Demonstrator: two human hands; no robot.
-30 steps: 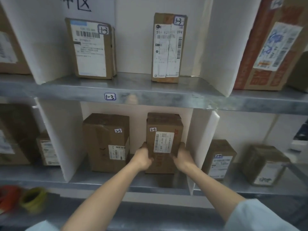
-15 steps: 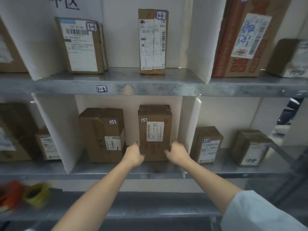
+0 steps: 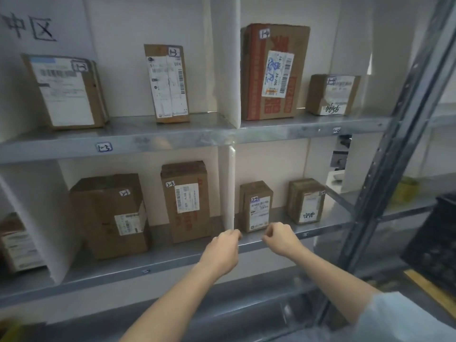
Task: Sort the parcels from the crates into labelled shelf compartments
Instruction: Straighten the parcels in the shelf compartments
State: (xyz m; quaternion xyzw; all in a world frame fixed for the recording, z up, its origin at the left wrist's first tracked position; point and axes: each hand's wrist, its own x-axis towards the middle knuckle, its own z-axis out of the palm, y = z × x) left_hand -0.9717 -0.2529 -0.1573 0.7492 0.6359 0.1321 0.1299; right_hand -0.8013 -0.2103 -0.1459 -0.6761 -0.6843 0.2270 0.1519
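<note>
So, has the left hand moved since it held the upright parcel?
Yes. The left hand has left the parcel, moving right and back to the shelf edge below the white divider.

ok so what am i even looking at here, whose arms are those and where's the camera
There is no machine: a person wears one wide-angle camera on the head, so the two bare arms are their own. The left hand and right hand hang loosely curled before the lower metal shelf and hold nothing. A white divider splits it into compartments. Cardboard parcels stand there; the parcel marked 2-3 is upright beyond the left hand.
</note>
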